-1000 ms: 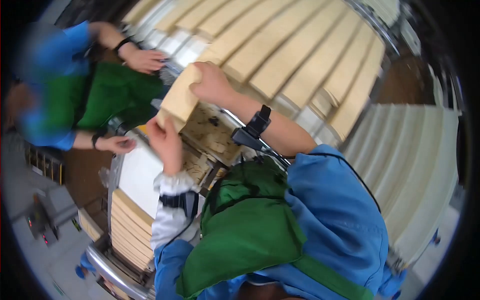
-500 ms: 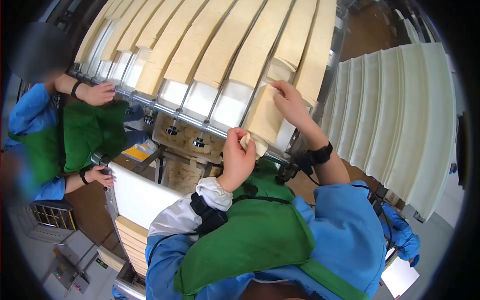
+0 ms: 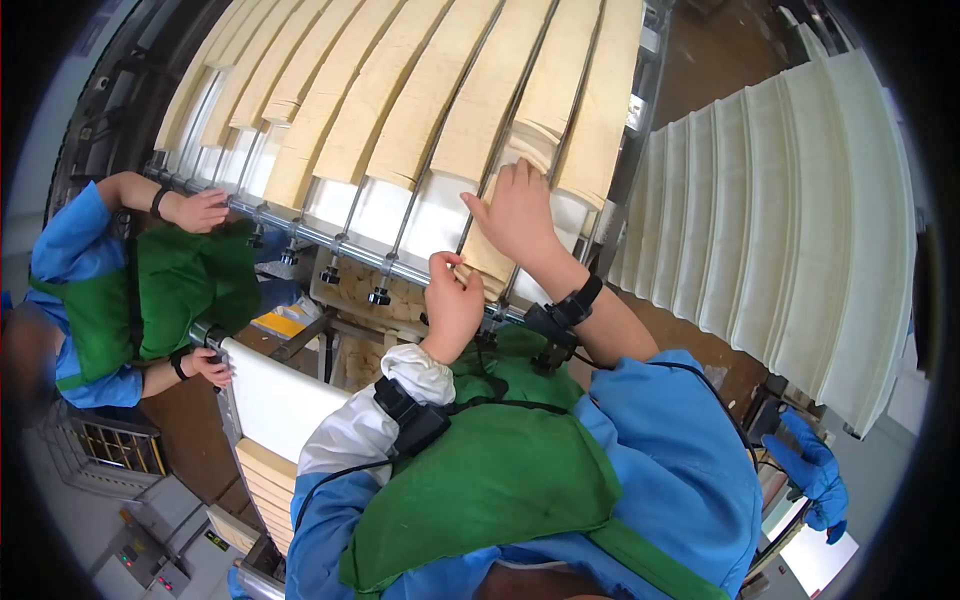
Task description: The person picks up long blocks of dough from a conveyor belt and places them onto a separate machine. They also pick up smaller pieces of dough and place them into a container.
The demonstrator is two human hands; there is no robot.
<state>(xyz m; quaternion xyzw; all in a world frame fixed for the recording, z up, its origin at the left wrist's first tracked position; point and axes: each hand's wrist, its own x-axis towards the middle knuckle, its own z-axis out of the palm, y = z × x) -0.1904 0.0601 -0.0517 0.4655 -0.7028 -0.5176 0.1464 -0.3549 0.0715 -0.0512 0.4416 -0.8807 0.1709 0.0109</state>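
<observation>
Long pale yellow dough-like strips (image 3: 400,95) lie side by side on a white surface, with thin metal rods between them. My right hand (image 3: 518,215) rests palm down on a short pale piece (image 3: 488,256), its thumb apart and its fingertips at the end of the strip above. At the lower left corner of this piece is my left hand (image 3: 455,308), fingers curled and pinched together; what lies between them is too small to make out.
A metal rail (image 3: 350,250) with black knobs runs along the front edge, above a bin of scraps (image 3: 372,300). A person in a green apron (image 3: 190,275) stands at the left, one hand on the rail. Ridged white panels (image 3: 760,220) stand at the right.
My right hand has moved from the short piece's right edge onto its top, fingers now flatter. My left hand has shifted left and slightly down; the loose scrap it held no longer shows.
</observation>
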